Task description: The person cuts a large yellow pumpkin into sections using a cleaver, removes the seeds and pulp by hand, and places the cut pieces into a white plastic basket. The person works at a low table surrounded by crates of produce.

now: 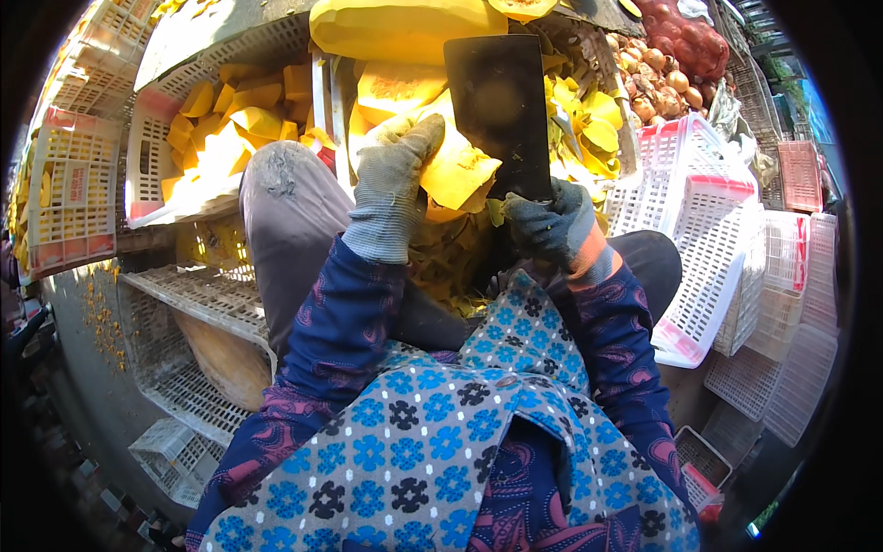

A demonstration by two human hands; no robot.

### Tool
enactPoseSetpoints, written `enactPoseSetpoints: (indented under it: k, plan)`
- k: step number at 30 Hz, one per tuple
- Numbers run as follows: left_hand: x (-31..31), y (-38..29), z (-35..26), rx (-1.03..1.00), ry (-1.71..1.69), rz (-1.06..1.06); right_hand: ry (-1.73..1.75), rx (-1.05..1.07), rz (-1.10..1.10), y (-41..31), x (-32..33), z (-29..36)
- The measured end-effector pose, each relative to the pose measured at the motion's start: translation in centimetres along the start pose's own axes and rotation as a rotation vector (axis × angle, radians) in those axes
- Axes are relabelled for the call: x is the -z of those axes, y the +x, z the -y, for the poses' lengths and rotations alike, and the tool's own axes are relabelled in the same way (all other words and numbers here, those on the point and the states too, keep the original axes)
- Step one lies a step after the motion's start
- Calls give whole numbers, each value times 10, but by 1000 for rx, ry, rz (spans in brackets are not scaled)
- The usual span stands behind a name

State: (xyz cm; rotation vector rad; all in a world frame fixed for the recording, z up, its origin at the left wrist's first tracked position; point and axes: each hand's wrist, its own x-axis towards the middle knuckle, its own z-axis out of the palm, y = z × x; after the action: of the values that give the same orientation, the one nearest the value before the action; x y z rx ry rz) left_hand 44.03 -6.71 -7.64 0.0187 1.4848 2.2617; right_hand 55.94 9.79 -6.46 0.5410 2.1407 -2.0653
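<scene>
My left hand [393, 179], in a grey knitted work glove, grips a chunk of orange pumpkin flesh [459, 172]. In my right hand [552, 224], also gloved, is the handle of a wide dark cleaver [495, 110]. The cleaver's blade points away from me and stands beside the chunk; whether they touch I cannot tell. Just beyond my left hand lies a larger pumpkin piece with its seed side showing [397, 90]. A long peeled pumpkin [407, 29] rests across the far side. Yellow peelings [586, 124] are heaped right of the blade.
A white plastic crate [148, 165] at left holds cut pumpkin chunks [227, 114]. Below it, another crate [200, 276] lies around a whole tan pumpkin [221, 359]. Onions [662, 76] and a red mesh sack [690, 38] sit at far right, above several stacked crates [710, 241].
</scene>
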Motion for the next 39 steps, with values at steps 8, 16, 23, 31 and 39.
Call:
enactPoseSetpoints:
  k: [8,16,23,31,39]
  plan:
    - [18,8,12,52,22,50,66,-76,23,-2,1,7]
    - [15,16,1,36,-233,-191,-98,69,-200,-4,-4,-4]
    - [11,19,-2,-11,-68,-296,-734,460,-238,-11,-5,-15]
    - [7,15,8,-105,109,-235,-818,276,-146,-2,-12,-17]
    - [14,6,17,-211,469,-174,-970,480,-265,3,-21,-16]
